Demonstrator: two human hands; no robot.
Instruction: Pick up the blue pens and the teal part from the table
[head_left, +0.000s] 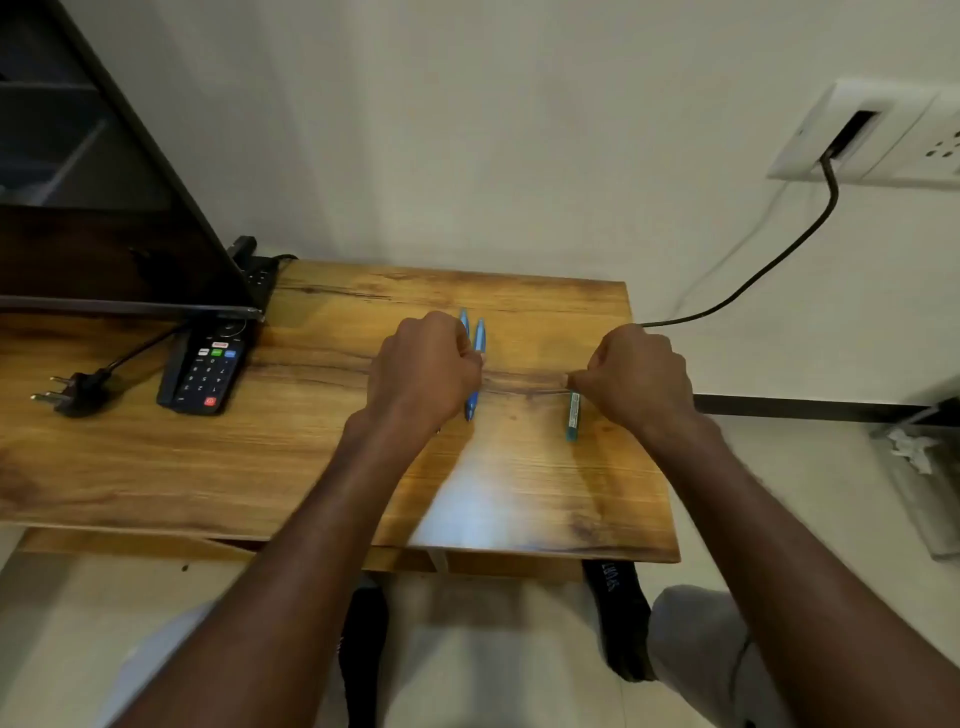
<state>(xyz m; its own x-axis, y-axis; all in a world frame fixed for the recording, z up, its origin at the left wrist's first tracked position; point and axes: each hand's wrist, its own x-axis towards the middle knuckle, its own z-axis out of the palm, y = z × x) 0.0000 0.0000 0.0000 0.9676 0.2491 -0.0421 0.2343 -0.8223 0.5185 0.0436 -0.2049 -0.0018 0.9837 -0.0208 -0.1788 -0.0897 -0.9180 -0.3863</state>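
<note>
Both hands sit mid-bench with fingers curled tight: left hand (423, 371) is fisted around two blue pens (475, 364), right hand (636, 376) pinches a thin clear tube (524, 387) that runs between the hands, with a teal pen body (573, 415) lying just under it on the bench (260, 467). Risk, as I judge it: that thin tube could bend or slip out of the pinch, and the loose teal body could roll toward the right edge. Farther back, a remote (208, 371) and loose plug (72, 389) sit left; no containers on the bench, and contents of the clear bin (930, 488) on the floor at right are unclear.
</note>
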